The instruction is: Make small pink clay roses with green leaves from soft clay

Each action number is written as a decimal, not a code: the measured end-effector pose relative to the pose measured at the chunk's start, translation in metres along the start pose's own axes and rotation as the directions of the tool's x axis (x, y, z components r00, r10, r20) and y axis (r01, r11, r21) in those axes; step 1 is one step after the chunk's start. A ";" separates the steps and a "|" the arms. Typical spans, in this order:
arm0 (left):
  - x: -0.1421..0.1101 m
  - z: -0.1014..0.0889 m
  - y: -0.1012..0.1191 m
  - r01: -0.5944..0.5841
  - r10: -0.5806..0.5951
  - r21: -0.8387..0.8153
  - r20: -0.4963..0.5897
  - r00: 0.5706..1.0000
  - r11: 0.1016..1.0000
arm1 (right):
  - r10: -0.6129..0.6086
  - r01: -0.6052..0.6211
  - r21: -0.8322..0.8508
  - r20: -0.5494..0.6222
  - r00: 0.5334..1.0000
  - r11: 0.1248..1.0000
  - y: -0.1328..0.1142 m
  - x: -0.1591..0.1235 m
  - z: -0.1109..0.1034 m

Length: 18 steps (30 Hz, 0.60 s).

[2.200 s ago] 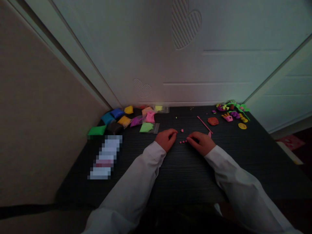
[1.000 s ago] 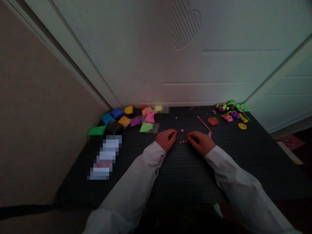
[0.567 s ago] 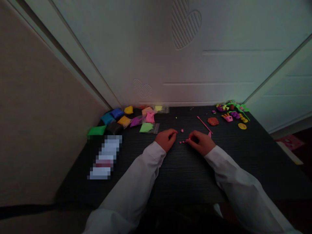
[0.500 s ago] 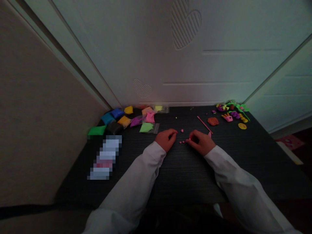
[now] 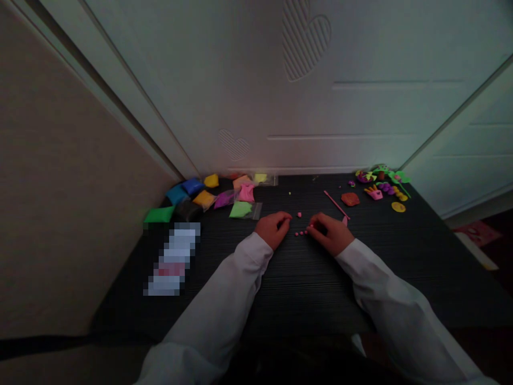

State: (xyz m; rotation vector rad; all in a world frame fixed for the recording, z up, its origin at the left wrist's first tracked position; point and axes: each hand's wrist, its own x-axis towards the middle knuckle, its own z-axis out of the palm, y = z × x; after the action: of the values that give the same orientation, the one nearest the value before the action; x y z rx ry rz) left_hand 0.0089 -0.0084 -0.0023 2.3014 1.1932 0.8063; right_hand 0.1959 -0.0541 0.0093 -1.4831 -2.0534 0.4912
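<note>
My right hand is closed in a pinch at the right end of a short row of small pink clay balls. A speck of pink clay shows at its fingertips. To the left of the row, my left hand rests with thumb and fingers pressed together; what they hold, if anything, is hard to make out. A larger pink clay lump lies on the dark table between the two hands. Just behind my right hand are a pink stick-like tool and a small pink piece, partly hidden.
Bags of coloured clay, such as a light green one and a green one, line the table's back left. A blurred-out sheet lies at left. Finished-looking clay figures and a reddish clay piece are at right.
The right fingertips have lifted slightly up and back from the row, showing the third pink ball more fully. My left hand has stayed in place.
</note>
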 end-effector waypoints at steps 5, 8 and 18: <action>0.000 0.000 0.000 -0.004 0.004 -0.005 0.001 1.000 1.000 | -0.020 0.020 -0.003 0.025 0.999 1.000 -0.001 0.001 -0.001; 0.000 0.001 -0.001 -0.006 0.006 -0.011 0.000 1.000 1.000 | -0.020 0.020 -0.018 0.027 0.999 1.000 -0.001 0.002 -0.001; 0.000 0.001 -0.001 0.003 -0.003 -0.011 0.007 1.000 1.000 | -0.008 0.008 -0.043 0.012 1.000 0.999 -0.002 0.001 -0.001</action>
State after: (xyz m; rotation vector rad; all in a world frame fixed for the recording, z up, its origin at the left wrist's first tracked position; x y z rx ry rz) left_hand 0.0086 -0.0080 -0.0034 2.2913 1.1856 0.8018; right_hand 0.1944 -0.0543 0.0114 -1.4992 -2.0907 0.4567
